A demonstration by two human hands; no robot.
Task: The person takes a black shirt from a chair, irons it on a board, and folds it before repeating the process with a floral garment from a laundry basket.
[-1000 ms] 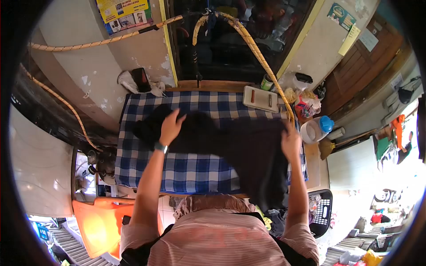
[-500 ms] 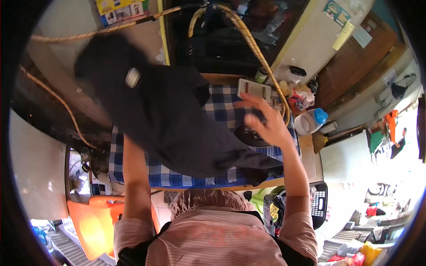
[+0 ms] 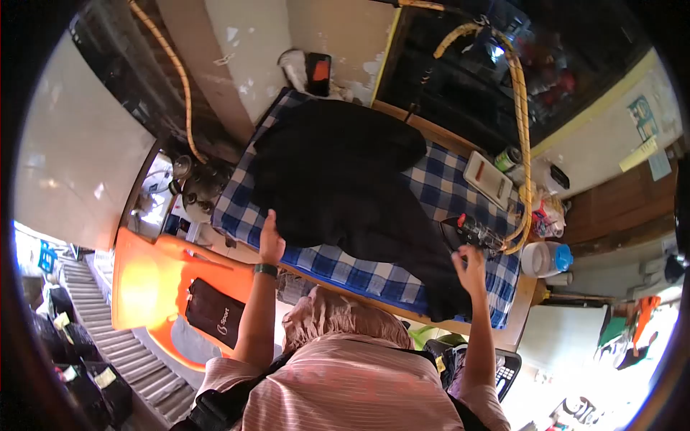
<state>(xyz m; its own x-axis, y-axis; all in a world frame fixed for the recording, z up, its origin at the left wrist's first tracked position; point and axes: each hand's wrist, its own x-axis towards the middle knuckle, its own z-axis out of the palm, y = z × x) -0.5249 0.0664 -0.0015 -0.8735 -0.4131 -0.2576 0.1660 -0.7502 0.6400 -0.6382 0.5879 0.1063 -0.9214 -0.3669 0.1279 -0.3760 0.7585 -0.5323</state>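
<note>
Blue-checked cloth [image 3: 442,172], black garment [image 3: 334,172] spread on top

Garment: probably light, soft, limp; best gripped by hem or narrow end. Left hand [image 3: 272,243] at its near-left edge, finger opening and hold indeterminable. Right hand [image 3: 471,269] beside narrow end, fingers partly curled, hold unclear.

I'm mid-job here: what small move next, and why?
I'd probably ease the dark garment's near edge straighter with the left hand, since that edge runs unevenly across the checked cloth and the left hand is right beside it.
</note>
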